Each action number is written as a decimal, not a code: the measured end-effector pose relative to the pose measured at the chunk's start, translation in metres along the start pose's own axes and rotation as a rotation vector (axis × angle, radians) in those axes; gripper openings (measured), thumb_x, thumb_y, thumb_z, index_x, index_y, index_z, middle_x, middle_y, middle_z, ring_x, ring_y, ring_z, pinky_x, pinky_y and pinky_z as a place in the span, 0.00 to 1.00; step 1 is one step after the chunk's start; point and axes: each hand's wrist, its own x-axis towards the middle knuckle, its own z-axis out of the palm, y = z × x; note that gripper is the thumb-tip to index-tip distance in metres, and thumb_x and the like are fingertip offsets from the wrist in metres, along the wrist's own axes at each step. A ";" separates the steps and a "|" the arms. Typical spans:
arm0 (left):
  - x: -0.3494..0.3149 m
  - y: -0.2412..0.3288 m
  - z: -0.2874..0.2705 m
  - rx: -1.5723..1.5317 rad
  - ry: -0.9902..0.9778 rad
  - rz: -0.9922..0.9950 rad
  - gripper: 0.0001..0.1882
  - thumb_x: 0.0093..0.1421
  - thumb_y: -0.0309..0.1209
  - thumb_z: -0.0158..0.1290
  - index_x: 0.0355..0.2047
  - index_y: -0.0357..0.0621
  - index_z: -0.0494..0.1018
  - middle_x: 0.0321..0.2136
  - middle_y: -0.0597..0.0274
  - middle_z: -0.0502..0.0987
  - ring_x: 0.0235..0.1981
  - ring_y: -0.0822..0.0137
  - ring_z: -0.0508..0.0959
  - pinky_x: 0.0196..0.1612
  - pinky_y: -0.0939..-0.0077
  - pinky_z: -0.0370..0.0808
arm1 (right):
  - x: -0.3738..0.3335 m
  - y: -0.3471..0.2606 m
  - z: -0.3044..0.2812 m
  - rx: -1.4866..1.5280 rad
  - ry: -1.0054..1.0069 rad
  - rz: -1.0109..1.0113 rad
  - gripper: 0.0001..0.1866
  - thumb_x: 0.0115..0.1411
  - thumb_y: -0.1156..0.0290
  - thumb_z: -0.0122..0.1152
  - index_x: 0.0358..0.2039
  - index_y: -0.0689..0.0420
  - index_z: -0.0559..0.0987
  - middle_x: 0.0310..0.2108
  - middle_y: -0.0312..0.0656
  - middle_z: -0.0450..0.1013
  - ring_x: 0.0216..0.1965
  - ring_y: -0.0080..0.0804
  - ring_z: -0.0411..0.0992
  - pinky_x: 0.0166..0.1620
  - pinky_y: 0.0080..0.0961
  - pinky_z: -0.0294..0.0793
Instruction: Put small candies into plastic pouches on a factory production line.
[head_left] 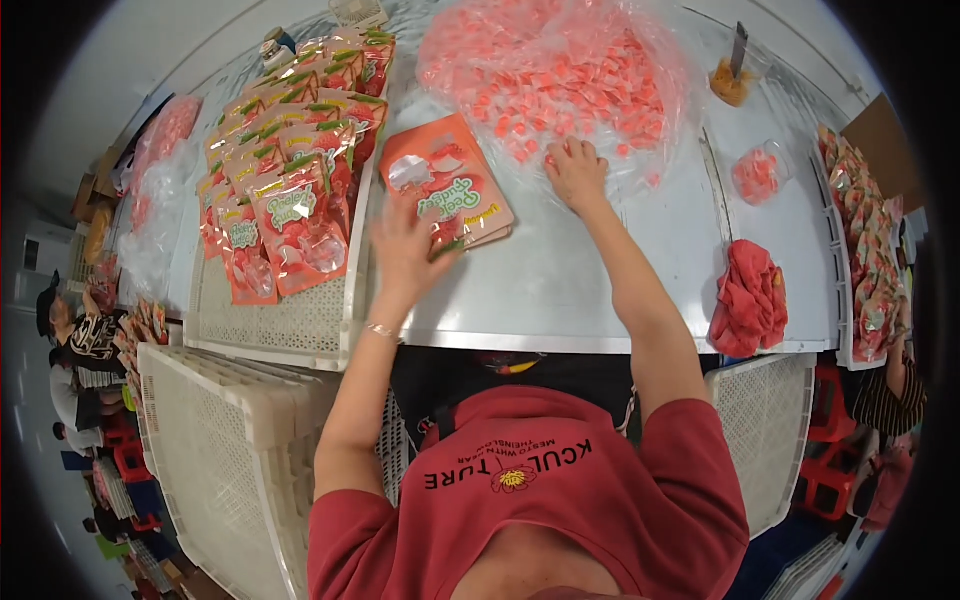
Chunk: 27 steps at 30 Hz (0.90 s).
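My left hand (404, 245) is over the lower left of a stack of flat pink pouches (462, 170); motion smears it, but thumb and fingers look spread. The pouches lie tilted on the metal table, printed with fruit. My right hand (578, 175) reaches to the near edge of a heap of small pink wrapped pieces (610, 85), its fingers apart and slightly bent. I see nothing held in it. The heap lies in a large clear plastic bag (672, 50) that is spread wide on the table.
Filled pouches (295, 220) stand in rows in a white crate (270, 330) on the left. At right are a clear jar (760, 175) of pink pieces, a red cloth (748, 300) and another crate of pouches (868, 250). Stacked crates (215, 440) stand below the table. Other people (85, 325) are farther off.
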 end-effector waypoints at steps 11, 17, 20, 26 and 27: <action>0.019 -0.004 0.021 -0.329 -0.158 -0.076 0.06 0.49 0.27 0.58 0.21 0.36 0.76 0.22 0.52 0.76 0.22 0.59 0.75 0.27 0.68 0.70 | -0.082 -0.026 -0.067 -0.004 0.434 -0.125 0.24 0.50 0.58 0.61 0.50 0.41 0.72 0.55 0.47 0.60 0.56 0.48 0.57 0.52 0.56 0.56; 0.042 -0.004 0.007 -0.743 -0.337 -0.385 0.10 0.50 0.29 0.58 0.18 0.35 0.73 0.14 0.63 0.71 0.15 0.77 0.67 0.19 0.77 0.64 | -0.085 -0.100 -0.058 0.297 0.452 -0.502 0.16 0.46 0.68 0.62 0.38 0.48 0.77 0.52 0.45 0.62 0.55 0.43 0.59 0.53 0.49 0.57; 0.040 -0.017 0.016 -0.857 -0.291 -0.492 0.12 0.51 0.29 0.57 0.18 0.35 0.70 0.13 0.67 0.68 0.15 0.79 0.65 0.19 0.77 0.63 | -0.096 -0.104 -0.047 0.186 0.481 -0.525 0.14 0.46 0.70 0.61 0.37 0.51 0.76 0.50 0.43 0.63 0.54 0.40 0.60 0.52 0.48 0.57; 0.046 0.022 0.009 -0.444 -0.090 -0.215 0.07 0.53 0.29 0.48 0.24 0.36 0.69 0.20 0.46 0.73 0.25 0.49 0.75 0.29 0.62 0.70 | -0.085 -0.116 -0.074 0.278 0.126 -0.553 0.10 0.47 0.68 0.61 0.31 0.55 0.76 0.46 0.42 0.68 0.52 0.39 0.62 0.49 0.47 0.59; 0.046 0.022 0.010 -0.456 -0.098 -0.199 0.07 0.53 0.29 0.48 0.24 0.36 0.69 0.20 0.46 0.73 0.25 0.49 0.75 0.29 0.62 0.70 | -0.078 -0.117 -0.078 0.367 -0.132 -0.508 0.12 0.46 0.64 0.63 0.30 0.56 0.76 0.45 0.42 0.69 0.52 0.39 0.62 0.48 0.47 0.59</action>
